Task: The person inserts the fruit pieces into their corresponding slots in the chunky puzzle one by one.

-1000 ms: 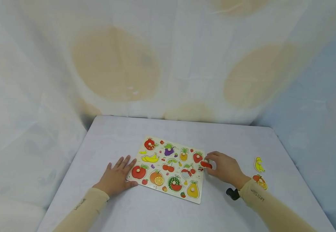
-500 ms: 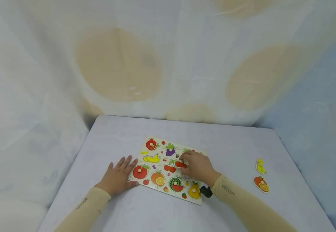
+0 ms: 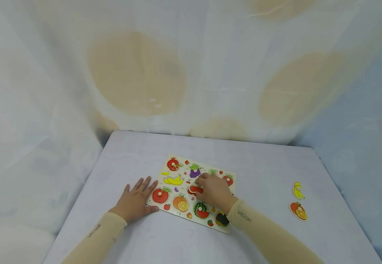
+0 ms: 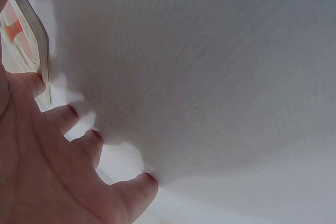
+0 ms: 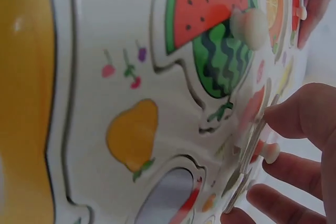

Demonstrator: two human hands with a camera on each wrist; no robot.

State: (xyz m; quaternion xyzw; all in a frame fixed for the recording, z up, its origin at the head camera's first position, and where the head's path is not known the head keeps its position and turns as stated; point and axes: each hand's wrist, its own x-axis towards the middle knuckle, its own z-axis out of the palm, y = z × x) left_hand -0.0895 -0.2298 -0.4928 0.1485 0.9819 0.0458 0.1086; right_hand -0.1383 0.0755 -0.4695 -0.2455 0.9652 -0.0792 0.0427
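Note:
My left hand lies spread on the table with its fingertips along the left edge of the fruit puzzle board. In the left wrist view the fingertips of the left hand touch the white cloth and one is at the board's edge. My right hand pinches a cherry puzzle piece over the cherry picture in the middle of the board. Seen edge-on in the right wrist view, the cherry piece is tilted between thumb and fingers, its knob facing out. The right hand hides the pineapple's lower part.
To the right on the table lie a banana piece and an orange piece. Knobbed pieces such as the watermelon and apple sit in the board. A pale recess shows beside the cherry piece.
My right hand has carried the cherry piece leftward from the board's right edge to the cherry picture at its middle. The left hand has kept its place.

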